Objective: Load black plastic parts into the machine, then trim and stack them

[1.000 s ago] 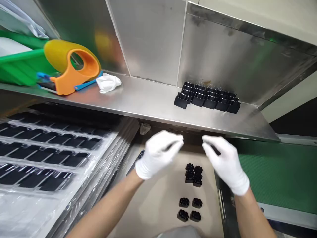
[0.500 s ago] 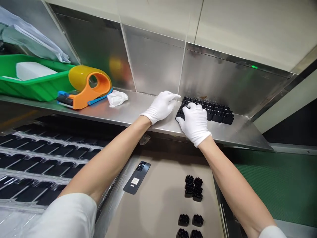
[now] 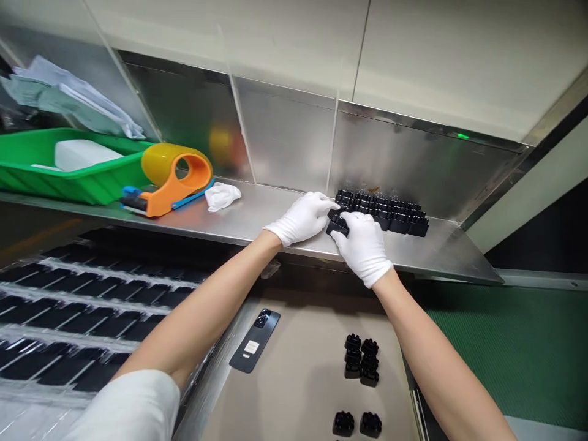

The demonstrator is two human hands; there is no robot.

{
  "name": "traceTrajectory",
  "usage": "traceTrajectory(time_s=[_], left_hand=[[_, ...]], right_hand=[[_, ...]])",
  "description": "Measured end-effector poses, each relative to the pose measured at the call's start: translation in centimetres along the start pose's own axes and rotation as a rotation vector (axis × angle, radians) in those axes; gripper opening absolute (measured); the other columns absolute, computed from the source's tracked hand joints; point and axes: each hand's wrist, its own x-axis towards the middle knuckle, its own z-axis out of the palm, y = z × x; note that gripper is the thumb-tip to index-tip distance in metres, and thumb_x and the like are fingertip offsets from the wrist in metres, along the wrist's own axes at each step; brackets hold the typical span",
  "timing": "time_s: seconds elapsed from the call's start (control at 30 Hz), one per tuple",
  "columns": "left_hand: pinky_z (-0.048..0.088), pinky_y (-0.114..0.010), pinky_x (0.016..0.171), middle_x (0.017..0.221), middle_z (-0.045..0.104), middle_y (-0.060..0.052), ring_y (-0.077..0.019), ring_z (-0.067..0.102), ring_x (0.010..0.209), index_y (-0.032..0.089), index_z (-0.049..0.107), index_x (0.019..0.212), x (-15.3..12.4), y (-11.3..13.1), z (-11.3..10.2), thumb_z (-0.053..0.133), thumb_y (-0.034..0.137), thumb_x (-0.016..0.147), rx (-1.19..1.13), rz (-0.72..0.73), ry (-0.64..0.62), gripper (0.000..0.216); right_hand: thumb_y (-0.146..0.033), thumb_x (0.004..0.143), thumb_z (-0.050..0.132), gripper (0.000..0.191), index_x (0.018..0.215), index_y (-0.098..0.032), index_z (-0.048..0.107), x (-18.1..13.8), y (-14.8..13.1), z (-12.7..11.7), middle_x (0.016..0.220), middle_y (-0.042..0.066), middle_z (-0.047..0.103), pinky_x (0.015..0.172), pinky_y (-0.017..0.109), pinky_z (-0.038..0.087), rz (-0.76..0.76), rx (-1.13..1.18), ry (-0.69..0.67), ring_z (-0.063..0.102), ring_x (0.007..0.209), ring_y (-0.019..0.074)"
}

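A cluster of small black plastic blocks point(image 3: 404, 222) with knobbed tops stands in rows on the metal shelf. At its left end, my gloved right hand point(image 3: 365, 245) is closed with thumb and fingers around a front black block point(image 3: 337, 225). My gloved left hand point(image 3: 305, 217) comes in from the left, its fingers closed together at the blocks' left edge, their tips partly hidden against the black plastic. More black blocks point(image 3: 361, 360) stand in a group on the beige work surface below, with a separate pair point(image 3: 357, 423) nearer me.
A dark phone point(image 3: 255, 340) lies on the beige surface point(image 3: 294, 392). Along the shelf point(image 3: 257, 220) are a crumpled white cloth point(image 3: 222, 196), an orange tape dispenser point(image 3: 179, 180) and a green bin point(image 3: 82, 177). Trays of dark phone-shaped pieces point(image 3: 110, 294) lie left; a green belt point(image 3: 496, 343) lies right.
My left hand has moved right and its fingers have come in to the blocks. My right hand has shifted onto the front left block, apart from the row behind. The view has tilted slightly up.
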Motion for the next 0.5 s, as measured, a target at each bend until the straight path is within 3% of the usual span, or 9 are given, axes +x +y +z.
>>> traceTrajectory(time_s=[0.13,0.23,0.33,0.43,0.5], left_hand=[[0.051,-0.046,0.109,0.123,0.071,-0.010,-0.0276,0.062,0.116,0.021,0.073,0.125,-0.2,0.2,-0.2,0.051,0.018,0.087,0.010,-0.055,0.013,0.044],[0.049,-0.047,0.109,0.128,0.068,-0.011,-0.0293,0.060,0.119,0.020,0.064,0.138,-0.1,0.3,-0.5,0.056,0.021,0.086,0.041,-0.088,0.035,0.053],[0.047,-0.049,0.109,0.141,0.059,-0.013,-0.0325,0.056,0.125,0.025,0.054,0.150,0.5,0.6,-0.9,0.062,0.027,0.085,0.130,-0.013,-0.026,0.066],[0.044,-0.051,0.111,0.149,0.054,-0.013,-0.0350,0.052,0.132,0.028,0.059,0.144,1.3,0.9,-1.0,0.065,0.032,0.086,0.207,0.089,-0.108,0.059],[0.044,-0.051,0.111,0.144,0.058,-0.013,-0.0351,0.053,0.131,0.024,0.065,0.134,1.5,1.2,-1.0,0.065,0.033,0.086,0.213,0.094,-0.127,0.049]], right_hand=[[-0.030,0.083,0.072,0.037,0.118,-0.018,0.071,-1.0,1.8,0.5,0.113,0.010,0.076,0.094,0.043,0.052,0.094,0.300,0.107,0.066,0.100,0.0276],[-0.029,0.079,0.072,0.035,0.113,-0.019,0.072,-1.5,2.7,0.0,0.104,0.006,0.077,0.089,0.041,0.055,0.187,0.438,0.118,0.068,0.086,0.0231],[-0.033,0.075,0.074,0.035,0.107,-0.020,0.072,-2.0,3.6,-0.7,0.102,0.006,0.078,0.084,0.040,0.057,0.245,0.512,0.133,0.067,0.081,0.0213],[-0.036,0.074,0.076,0.036,0.105,-0.020,0.071,-2.7,4.7,-1.3,0.101,0.006,0.077,0.082,0.041,0.057,0.284,0.549,0.151,0.066,0.081,0.0207],[-0.036,0.074,0.076,0.036,0.105,-0.019,0.071,-3.3,5.5,-1.7,0.101,0.007,0.077,0.081,0.041,0.057,0.300,0.556,0.153,0.065,0.080,0.0201]])
